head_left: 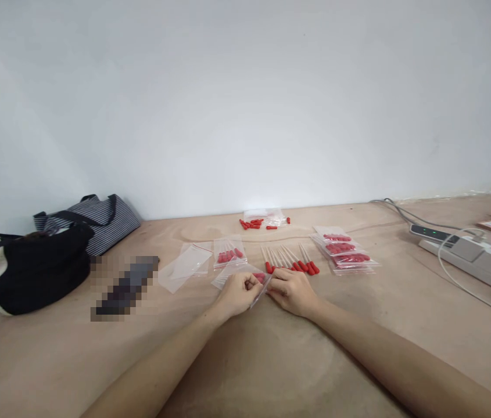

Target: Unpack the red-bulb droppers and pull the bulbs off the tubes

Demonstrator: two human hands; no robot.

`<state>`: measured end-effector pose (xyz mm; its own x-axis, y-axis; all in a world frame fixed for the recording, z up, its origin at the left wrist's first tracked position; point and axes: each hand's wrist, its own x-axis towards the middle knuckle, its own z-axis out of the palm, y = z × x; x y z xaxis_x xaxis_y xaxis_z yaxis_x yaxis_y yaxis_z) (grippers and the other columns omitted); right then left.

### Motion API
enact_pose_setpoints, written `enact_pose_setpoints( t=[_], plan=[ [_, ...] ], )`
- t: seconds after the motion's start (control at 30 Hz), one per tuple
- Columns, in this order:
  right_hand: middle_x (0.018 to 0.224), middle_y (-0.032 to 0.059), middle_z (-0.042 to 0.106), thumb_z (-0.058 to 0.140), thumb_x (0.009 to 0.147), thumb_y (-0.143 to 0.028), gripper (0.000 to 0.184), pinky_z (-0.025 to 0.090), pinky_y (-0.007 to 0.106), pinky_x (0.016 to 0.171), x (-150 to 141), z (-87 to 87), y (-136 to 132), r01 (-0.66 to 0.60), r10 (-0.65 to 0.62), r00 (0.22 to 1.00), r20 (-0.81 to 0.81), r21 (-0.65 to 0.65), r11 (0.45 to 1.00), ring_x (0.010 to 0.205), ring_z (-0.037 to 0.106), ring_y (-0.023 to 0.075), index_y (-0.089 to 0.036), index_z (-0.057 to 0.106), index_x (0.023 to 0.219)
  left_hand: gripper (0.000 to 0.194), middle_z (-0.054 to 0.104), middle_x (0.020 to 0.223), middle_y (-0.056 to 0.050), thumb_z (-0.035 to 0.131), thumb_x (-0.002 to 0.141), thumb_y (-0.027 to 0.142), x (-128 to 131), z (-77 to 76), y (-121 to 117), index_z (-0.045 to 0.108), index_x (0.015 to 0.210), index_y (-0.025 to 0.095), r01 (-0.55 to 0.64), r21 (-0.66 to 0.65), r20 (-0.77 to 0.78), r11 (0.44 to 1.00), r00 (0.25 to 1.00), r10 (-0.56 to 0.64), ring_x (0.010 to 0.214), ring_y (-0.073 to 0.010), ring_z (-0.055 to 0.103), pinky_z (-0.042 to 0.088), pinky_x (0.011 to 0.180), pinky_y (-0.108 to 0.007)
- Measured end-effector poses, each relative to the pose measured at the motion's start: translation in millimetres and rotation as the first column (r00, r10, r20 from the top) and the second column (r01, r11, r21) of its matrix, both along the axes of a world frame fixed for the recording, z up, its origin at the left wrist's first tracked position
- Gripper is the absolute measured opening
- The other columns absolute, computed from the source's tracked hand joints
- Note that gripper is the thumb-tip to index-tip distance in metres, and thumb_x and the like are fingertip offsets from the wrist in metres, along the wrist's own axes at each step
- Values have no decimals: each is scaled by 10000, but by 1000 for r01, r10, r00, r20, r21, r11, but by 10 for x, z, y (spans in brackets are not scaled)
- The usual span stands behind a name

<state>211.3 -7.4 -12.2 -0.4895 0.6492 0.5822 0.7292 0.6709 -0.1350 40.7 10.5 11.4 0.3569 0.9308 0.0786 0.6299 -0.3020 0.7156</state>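
Note:
Between my hands is a clear zip bag (261, 288) with red-tipped sticks inside, tilted up at its near edge. My left hand (237, 295) is closed on it, fingers curled around the plastic. At the bag's right edge, my right hand (293, 291) pinches the plastic with its fingertips. Loose white sticks with red tips (301, 266) lie just beyond my right hand. Behind my left hand is a filled bag (230, 255) of the same sticks. Flat empty bags (189, 262) overlap to its left. Several filled bags (344, 248) are stacked at the right.
Small red caps (251, 224) lie by a clear bag (271, 216) near the wall. A blurred dark object (127, 287), a black bag (53, 273) and a striped bag (114, 217) are at left. A power strip (476, 261) with cables is at right on the wooden table (297, 360).

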Motion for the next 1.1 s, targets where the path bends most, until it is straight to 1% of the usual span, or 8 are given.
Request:
enact_pose_setpoints(
  t=[0.1,0.2,0.37,0.47,0.7,0.83,0.93,1.1],
  plan=[
    [716,-1,578,538,736,-244,74,308,207,572,3,62,-40,26,-30,999,-33,-117,993,699,521,110,-200,593,712,179,497,478,31,483,690,279,2,-4,-8,515,558,162,-6,21,-2,1000,1000,6,448,-97,424,296,446,-213],
    [682,-17,589,534,746,-332,164,299,203,550,-21,132,-81,108,-139,986,-97,-275,955,658,525,99,-204,589,660,172,506,496,30,470,703,276,8,-5,-32,525,588,161,-3,33,-4,999,1000,3,459,-97,430,304,453,-213],
    [604,-7,617,398,810,-492,427,232,227,491,-125,221,-101,369,-459,885,-75,-489,790,596,542,116,-209,609,571,185,528,536,27,464,728,289,24,-19,-85,539,618,161,8,85,-10,996,1000,-8,476,-92,431,303,458,-207],
    [618,-6,641,409,798,-502,400,229,232,494,-188,236,-108,395,-506,860,-57,-552,734,627,569,140,-231,629,603,175,521,541,29,465,731,277,37,-32,-112,535,620,161,11,117,-8,993,1000,-10,492,-91,435,305,468,-206],
    [652,-1,648,424,817,-360,293,234,220,481,-260,180,-148,394,-537,838,-98,-571,720,629,575,137,-227,608,632,126,540,574,21,457,740,239,44,-26,-155,531,664,173,-26,198,-115,980,992,50,545,-111,477,311,503,-223],
    [596,-24,621,447,797,-338,255,251,208,482,-273,171,-159,331,-524,835,-166,-608,721,574,549,113,-218,583,618,92,580,669,-3,447,762,217,56,45,-193,523,728,179,67,305,-324,950,945,38,634,-144,511,326,606,-272],
    [617,-27,627,448,793,-327,227,261,207,488,-278,163,-158,312,-532,822,-205,-619,720,585,555,115,-222,585,646,161,596,731,-42,396,805,213,85,96,-212,511,700,170,142,359,-441,923,897,33,723,-187,527,315,681,-328],
    [640,-10,637,384,833,-367,312,257,210,483,-302,143,-146,331,-524,832,-180,-597,731,623,575,131,-223,586,645,219,586,690,-54,361,811,174,127,93,-183,504,646,167,174,361,-460,916,888,12,729,-194,522,300,689,-337]
  ],
)
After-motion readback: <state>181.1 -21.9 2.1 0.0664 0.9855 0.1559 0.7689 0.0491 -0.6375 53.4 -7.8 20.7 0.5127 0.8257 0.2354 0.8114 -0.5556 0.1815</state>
